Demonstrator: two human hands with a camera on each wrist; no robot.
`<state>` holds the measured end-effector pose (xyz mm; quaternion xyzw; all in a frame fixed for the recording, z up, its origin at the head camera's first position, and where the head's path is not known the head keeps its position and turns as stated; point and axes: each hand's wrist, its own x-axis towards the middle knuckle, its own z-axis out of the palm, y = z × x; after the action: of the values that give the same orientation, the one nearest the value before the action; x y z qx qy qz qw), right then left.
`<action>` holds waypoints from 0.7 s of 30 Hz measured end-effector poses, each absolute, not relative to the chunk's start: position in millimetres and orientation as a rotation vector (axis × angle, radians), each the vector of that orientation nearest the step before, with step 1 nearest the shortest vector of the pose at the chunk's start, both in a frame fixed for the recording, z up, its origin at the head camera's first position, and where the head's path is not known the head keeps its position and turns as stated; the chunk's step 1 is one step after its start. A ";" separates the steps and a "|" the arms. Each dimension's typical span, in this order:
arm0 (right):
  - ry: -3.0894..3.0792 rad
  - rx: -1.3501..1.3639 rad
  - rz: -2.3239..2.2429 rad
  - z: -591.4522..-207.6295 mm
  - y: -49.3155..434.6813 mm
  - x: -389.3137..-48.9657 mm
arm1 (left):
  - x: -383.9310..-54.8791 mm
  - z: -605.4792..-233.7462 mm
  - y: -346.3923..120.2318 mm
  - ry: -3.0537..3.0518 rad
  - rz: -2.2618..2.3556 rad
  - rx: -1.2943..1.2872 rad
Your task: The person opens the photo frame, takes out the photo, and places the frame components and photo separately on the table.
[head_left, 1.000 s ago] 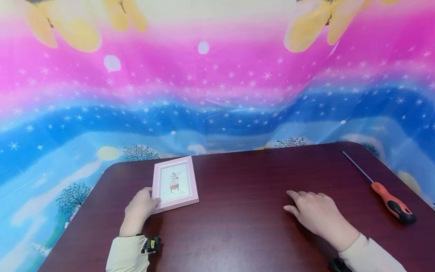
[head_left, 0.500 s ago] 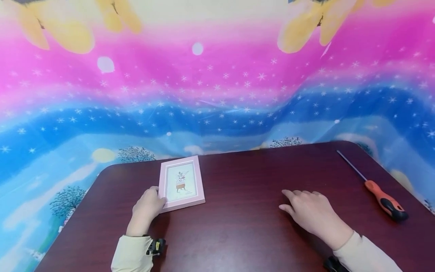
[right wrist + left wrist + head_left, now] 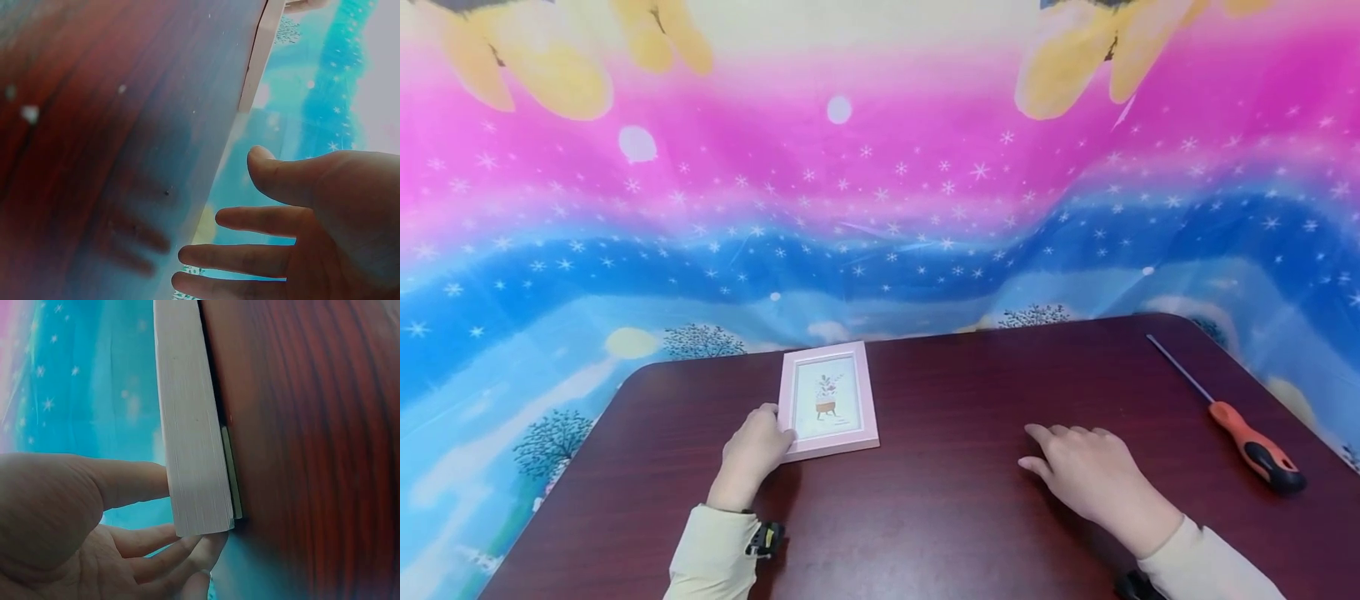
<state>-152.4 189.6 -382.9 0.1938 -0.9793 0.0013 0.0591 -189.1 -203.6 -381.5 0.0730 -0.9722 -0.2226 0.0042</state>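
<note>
A pink picture frame (image 3: 867, 402) with a potted-plant print lies face up at the table's back left. My left hand (image 3: 752, 450) holds its near left corner, thumb on the top face. In the left wrist view the frame's pale side edge (image 3: 194, 419) runs between the thumb and the other fingers (image 3: 150, 565), which reach the corner and are partly hidden. My right hand (image 3: 1093, 475) is held palm down over the table's right half, holding nothing. The right wrist view shows its fingers (image 3: 250, 259) extended and apart, the thumb separate.
A screwdriver (image 3: 1251, 442) with an orange and black handle lies near the right edge of the dark red wooden table (image 3: 940, 517). A colourful patterned cloth (image 3: 880, 192) hangs behind the table.
My left hand has shifted the picture frame to the right along the back of the table. The right hand and the screwdriver stay about where they were; the head view has turned slightly.
</note>
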 end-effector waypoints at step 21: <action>-2.990 0.574 0.001 -384.0 188.1 -151.0 | -196.0 -389.4 -157.3 -3.041 -0.575 0.151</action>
<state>-151.0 188.1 -384.0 0.1882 -0.9809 0.0002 0.0485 -196.0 -157.3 -389.4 0.0488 -0.9812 -0.1855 0.0214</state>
